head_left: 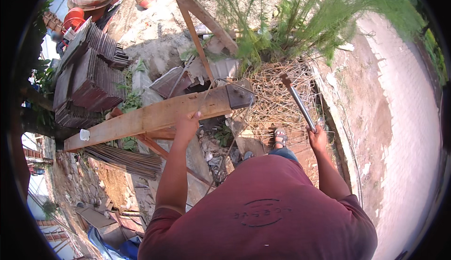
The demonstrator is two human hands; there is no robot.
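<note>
My left hand (187, 123) is closed round a thin steel rod (205, 97) beside the near edge of a wooden plank (155, 117). The rod crosses over the plank and appears bent near a dark metal plate (240, 95) fixed at its right end; its exact course there is hard to follow. In my right hand (318, 138) is the lower end of a rebar bending bar (300, 105), with a shiny shaft and a rusty notched-looking head tilted up and left. That head is over a heap of bent steel rods (268, 105), apart from the plank.
Stacked roof tiles (94, 79) stand at the left, near a bundle of straight rods (124, 160). Wooden props (195, 30) and feathery green plants (300, 20) rise beyond the plank. A paved strip (404, 119) runs along the right. My sandalled foot (280, 138) is beside the rod heap.
</note>
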